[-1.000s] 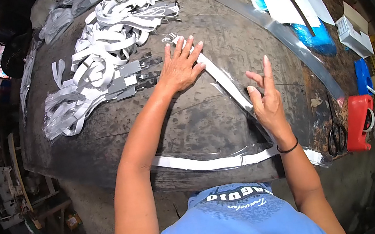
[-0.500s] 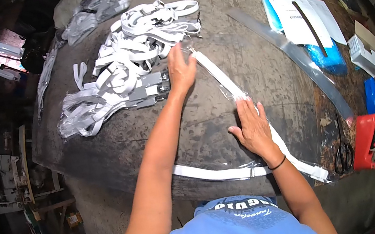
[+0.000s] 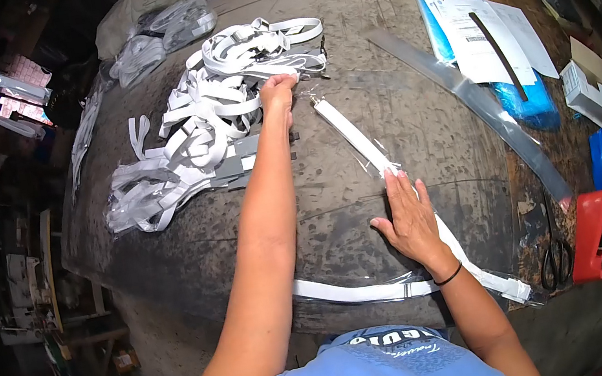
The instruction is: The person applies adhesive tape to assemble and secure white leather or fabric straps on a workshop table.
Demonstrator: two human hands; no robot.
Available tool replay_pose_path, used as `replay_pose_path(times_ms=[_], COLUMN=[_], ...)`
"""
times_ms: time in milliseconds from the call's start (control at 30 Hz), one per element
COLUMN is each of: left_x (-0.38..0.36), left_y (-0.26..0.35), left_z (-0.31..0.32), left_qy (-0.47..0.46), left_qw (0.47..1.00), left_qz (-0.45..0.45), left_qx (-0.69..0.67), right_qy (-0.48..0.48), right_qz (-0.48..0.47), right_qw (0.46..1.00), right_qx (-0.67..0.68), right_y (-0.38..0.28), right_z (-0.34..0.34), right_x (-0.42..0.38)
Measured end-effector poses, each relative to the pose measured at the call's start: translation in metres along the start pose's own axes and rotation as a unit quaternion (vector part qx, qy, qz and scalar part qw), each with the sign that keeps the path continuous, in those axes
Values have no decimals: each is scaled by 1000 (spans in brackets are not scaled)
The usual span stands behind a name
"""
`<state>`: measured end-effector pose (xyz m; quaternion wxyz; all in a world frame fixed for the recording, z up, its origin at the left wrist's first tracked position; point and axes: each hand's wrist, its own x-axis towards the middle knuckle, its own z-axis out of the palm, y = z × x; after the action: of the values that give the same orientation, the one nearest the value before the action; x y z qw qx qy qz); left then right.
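Observation:
My left hand (image 3: 279, 97) is closed at the right edge of a heap of white straps (image 3: 211, 103); its fingertips touch the heap, and what they pinch is too small to make out. My right hand (image 3: 409, 224) lies flat with fingers spread, its fingertips on a white strap (image 3: 352, 134) in clear plastic. That strap runs diagonally, with a metal clip at its upper end, and continues past my right hand to the lower right. Another white stretch (image 3: 358, 289) curves along the table's near side between my forearms. Grey tags (image 3: 237, 163) lie partly behind my left forearm.
Bagged straps (image 3: 164, 35) lie at the back left. A long clear plastic strip (image 3: 490, 102), papers on blue plastic (image 3: 479, 38) and a small white box (image 3: 588, 92) are on the right. Black scissors (image 3: 556, 261) lie beside a red tape dispenser (image 3: 594, 236).
My left hand has moved slightly left, from beside the strap's clip to the heap, and its fingers have closed. My right hand still rests on the strap. The view has shifted slightly.

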<state>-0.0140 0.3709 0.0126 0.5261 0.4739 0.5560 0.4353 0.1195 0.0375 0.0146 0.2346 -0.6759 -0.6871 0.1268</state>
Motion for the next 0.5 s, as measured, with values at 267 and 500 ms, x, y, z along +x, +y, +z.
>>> replay_pose_path(times_ms=[267,500], left_x=[-15,-54], left_y=[-3,-28], left_z=[-12,-15], left_qy=[-38,-78], left_qw=[972,852], left_qz=[195,421], left_qx=[127,301], right_qy=[3,13], right_qz=[-3,-9], right_qw=[1000,1000], right_qx=[-1,-4], right_y=[1,2], right_z=[3,4], right_x=[0,0])
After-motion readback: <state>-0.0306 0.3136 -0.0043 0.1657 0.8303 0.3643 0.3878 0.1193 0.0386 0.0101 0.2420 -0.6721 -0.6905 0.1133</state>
